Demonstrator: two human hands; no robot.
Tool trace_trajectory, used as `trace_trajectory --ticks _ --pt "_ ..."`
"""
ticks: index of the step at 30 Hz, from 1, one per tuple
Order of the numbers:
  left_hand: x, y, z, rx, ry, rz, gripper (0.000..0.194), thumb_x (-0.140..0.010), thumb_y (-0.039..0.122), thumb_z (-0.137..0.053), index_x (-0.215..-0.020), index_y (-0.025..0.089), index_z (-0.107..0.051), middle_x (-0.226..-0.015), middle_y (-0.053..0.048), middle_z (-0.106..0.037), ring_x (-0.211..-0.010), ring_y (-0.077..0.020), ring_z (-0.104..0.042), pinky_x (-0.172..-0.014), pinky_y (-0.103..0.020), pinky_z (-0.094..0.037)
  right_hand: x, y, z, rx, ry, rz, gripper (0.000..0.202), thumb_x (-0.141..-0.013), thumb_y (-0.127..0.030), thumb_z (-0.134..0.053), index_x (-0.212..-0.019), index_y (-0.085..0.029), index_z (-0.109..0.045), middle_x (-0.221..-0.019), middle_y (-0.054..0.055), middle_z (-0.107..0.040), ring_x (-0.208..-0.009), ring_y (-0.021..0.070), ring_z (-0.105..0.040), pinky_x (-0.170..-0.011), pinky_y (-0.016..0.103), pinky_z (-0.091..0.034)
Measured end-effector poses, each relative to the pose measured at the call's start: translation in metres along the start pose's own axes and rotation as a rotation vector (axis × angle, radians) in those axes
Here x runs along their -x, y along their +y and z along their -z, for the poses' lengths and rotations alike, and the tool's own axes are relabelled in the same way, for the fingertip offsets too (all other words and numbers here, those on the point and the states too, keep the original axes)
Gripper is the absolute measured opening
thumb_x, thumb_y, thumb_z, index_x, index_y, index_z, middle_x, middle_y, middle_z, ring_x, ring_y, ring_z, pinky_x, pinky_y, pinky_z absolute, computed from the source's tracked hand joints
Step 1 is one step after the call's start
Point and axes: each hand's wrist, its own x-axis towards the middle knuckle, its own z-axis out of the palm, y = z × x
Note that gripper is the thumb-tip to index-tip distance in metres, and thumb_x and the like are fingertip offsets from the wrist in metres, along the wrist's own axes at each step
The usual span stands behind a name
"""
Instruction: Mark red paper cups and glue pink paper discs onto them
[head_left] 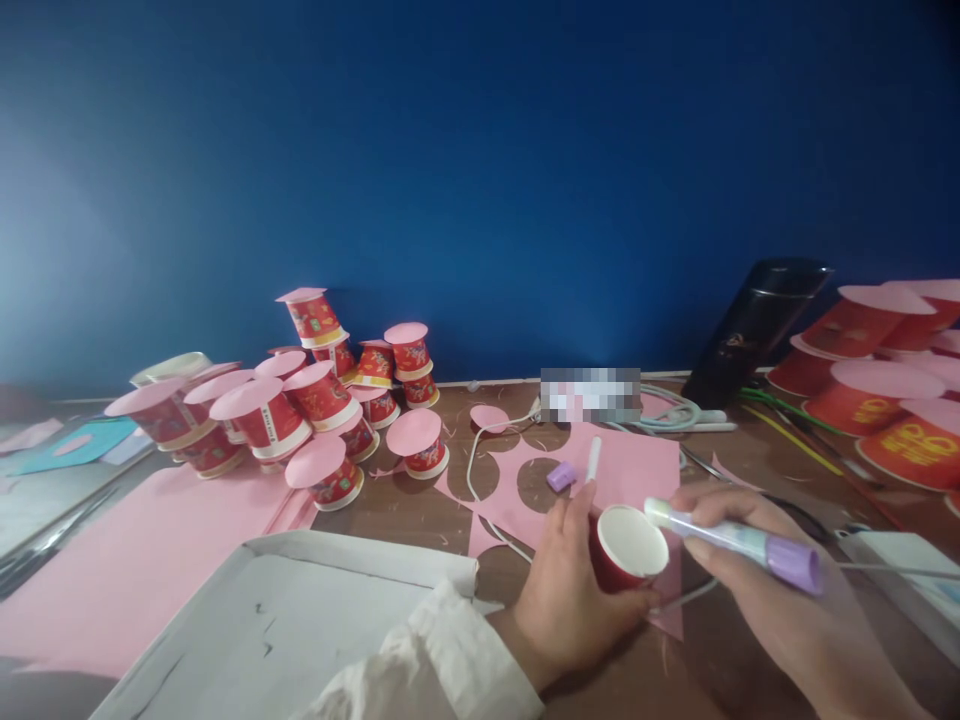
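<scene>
My left hand is wrapped round a red paper cup, whose open white mouth faces up toward me. In my right hand is a glue stick with a clear barrel and a purple base. Its pale tip touches or nearly touches the right side of the cup's rim. The purple cap lies apart on the cut pink paper behind the cup. Near the fingertips of my left hand a thin white stick shows; its lower end is hidden.
Several red cups topped with pink paper discs stand stacked at left; more stand at right. A black bottle leans by the blue wall. Pink sheets and a white board lie left; a white cable crosses the table.
</scene>
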Motion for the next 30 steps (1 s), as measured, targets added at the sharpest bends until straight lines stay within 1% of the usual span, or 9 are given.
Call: trace_trajectory --ticks 3,8,11,14,17,20,23,25,30 --pt "0.001 0.001 0.0 -0.004 0.009 -0.002 0.093 -0.062 0.026 -0.083 -0.144 0.02 -0.04 -0.14 -0.016 -0.051 -0.132 -0.036 -0.046 -0.113 -0.054 -0.038 0.002 -0.01 -0.001 0.104 -0.072 0.117 0.014 -0.08 -0.034 -0.071 -0.088 -0.026 -0.062 -0.104 0.004 -0.068 -0.107 0.0236 -0.065 -0.085 0.029 -0.055" --pt "0.001 0.001 0.001 0.003 0.014 -0.023 0.087 -0.065 0.027 -0.081 -0.143 0.023 -0.043 -0.137 -0.014 -0.054 -0.129 -0.0352 -0.049 -0.112 -0.055 -0.039 0.003 -0.02 -0.004 0.16 -0.032 0.215 0.01 -0.083 -0.033 -0.067 -0.087 -0.026 -0.06 -0.098 0.004 -0.068 -0.097 0.0212 -0.068 -0.081 0.029 -0.056" --pt "0.001 0.001 0.001 -0.003 0.014 -0.025 0.085 -0.066 0.027 -0.081 -0.142 0.023 -0.043 -0.137 -0.013 -0.055 -0.128 -0.0351 -0.05 -0.111 -0.054 -0.04 0.004 -0.02 -0.005 0.2 -0.028 0.278 0.01 -0.083 -0.029 -0.067 -0.091 -0.026 -0.06 -0.101 0.003 -0.068 -0.097 0.019 -0.068 -0.083 0.027 -0.055" --pt "0.001 -0.001 0.0 -0.019 0.02 -0.027 0.087 -0.067 0.03 -0.081 -0.144 0.022 -0.041 -0.136 -0.014 -0.055 -0.128 -0.0349 -0.05 -0.112 -0.055 -0.04 0.006 -0.017 -0.007 0.247 -0.009 0.309 0.012 -0.084 -0.027 -0.066 -0.093 -0.026 -0.06 -0.104 0.002 -0.067 -0.099 0.0177 -0.067 -0.087 0.026 -0.053" --pt "0.002 -0.005 -0.003 -0.038 0.036 -0.037 0.089 -0.068 0.035 -0.081 -0.145 0.02 -0.039 -0.138 -0.014 -0.054 -0.13 -0.0339 -0.049 -0.113 -0.054 -0.039 0.004 -0.015 -0.009 0.305 0.004 0.308 0.01 -0.084 -0.029 -0.065 -0.092 -0.026 -0.061 -0.103 0.002 -0.069 -0.098 0.0176 -0.067 -0.088 0.027 -0.053" --pt "0.003 -0.009 -0.005 -0.046 0.037 -0.037 0.091 -0.067 0.039 -0.082 -0.145 0.019 -0.039 -0.138 -0.015 -0.054 -0.13 -0.0335 -0.049 -0.114 -0.052 -0.039 0.0 -0.014 -0.011 0.308 0.0 0.25 0.01 -0.084 -0.034 -0.065 -0.09 -0.026 -0.062 -0.099 0.001 -0.071 -0.095 0.0177 -0.069 -0.084 0.026 -0.055" --pt "0.004 -0.011 -0.006 -0.064 0.038 -0.04 0.088 -0.067 0.032 -0.08 -0.145 0.019 -0.039 -0.14 -0.015 -0.053 -0.132 -0.0335 -0.048 -0.114 -0.052 -0.039 -0.003 -0.016 -0.011 0.26 0.032 0.172 0.014 -0.084 -0.038 -0.066 -0.09 -0.026 -0.064 -0.101 0.001 -0.072 -0.096 0.0186 -0.07 -0.082 0.026 -0.056" --pt "0.003 -0.011 -0.006 -0.075 0.036 -0.041 0.088 -0.067 0.028 -0.078 -0.145 0.019 -0.038 -0.14 -0.015 -0.052 -0.132 -0.0333 -0.048 -0.115 -0.051 -0.038 -0.004 -0.018 -0.01 0.243 0.057 0.152 0.016 -0.083 -0.039 -0.067 -0.092 -0.026 -0.065 -0.101 0.002 -0.073 -0.098 0.0198 -0.07 -0.084 0.027 -0.056" --pt "0.003 -0.011 -0.006 -0.072 0.02 -0.05 0.089 -0.067 0.028 -0.078 -0.145 0.015 -0.038 -0.14 -0.017 -0.052 -0.134 -0.0342 -0.046 -0.117 -0.052 -0.036 -0.002 -0.02 -0.01 0.249 0.034 0.196 0.015 -0.084 -0.037 -0.066 -0.093 -0.026 -0.066 -0.1 0.002 -0.074 -0.094 0.0187 -0.071 -0.082 0.026 -0.057"
